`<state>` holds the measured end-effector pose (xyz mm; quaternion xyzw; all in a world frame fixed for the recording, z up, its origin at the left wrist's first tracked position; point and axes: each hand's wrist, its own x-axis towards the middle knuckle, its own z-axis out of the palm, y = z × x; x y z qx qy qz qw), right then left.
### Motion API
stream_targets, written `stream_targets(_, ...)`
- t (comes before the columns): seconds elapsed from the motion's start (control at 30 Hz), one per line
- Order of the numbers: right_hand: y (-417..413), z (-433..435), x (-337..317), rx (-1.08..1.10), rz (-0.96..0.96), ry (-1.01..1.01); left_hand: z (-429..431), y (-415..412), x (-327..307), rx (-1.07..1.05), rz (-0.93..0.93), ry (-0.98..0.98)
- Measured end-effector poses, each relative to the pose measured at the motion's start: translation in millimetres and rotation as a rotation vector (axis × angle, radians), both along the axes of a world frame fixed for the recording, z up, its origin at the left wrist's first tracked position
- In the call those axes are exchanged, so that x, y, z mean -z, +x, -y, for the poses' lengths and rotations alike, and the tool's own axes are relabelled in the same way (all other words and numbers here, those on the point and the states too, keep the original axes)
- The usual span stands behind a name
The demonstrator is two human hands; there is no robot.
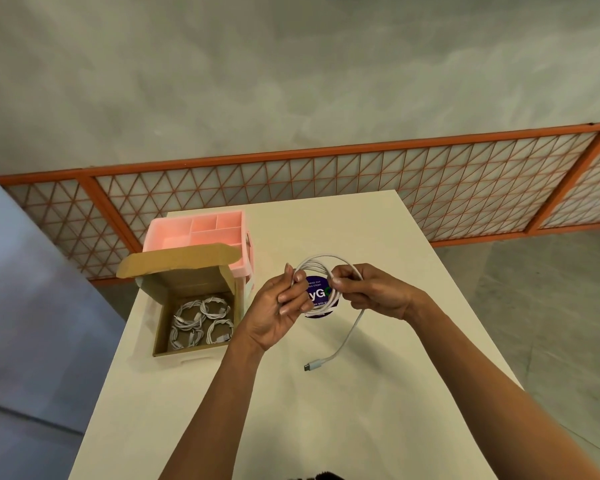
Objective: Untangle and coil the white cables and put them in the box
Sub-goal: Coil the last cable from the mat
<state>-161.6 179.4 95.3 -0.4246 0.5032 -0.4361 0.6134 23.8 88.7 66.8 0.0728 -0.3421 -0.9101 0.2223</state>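
Loops of white cable (327, 301) hold together because both grips close on them: left hand (279, 306) pinches 1 side, right hand (368, 291) the other, near the open box (191, 282).

A round purple sticker (315, 286) on the table (361, 410) is showing white print, only partly legible: "keep our", "clean", large "yG", and "as you g". The white cable (321, 260), left hand (281, 306) and right hand (371, 292) are covering the remaining letters.
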Motion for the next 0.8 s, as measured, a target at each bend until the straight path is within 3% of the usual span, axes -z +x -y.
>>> stream_targets(0.17,6.6,3.0,1.5,-0.004,-0.018,-0.011,-9.8,-5.9,-0.8,-0.069,0.084,0.017)
stream_targets(0.47,17.2,7.9,18.5,0.096,0.251,-0.078,-11.8,-5.5,4.2,0.009,0.081,0.033)
stream_targets(0.67,20.9,11.9,24.2,0.159,0.256,-0.056,-16.2,-5.3,9.5,-0.008,0.102,0.055)
stream_targets(0.8,20.7,11.3,25.9,0.166,0.206,-0.044,-17.4,-4.4,2.9,-0.067,0.202,-0.046)
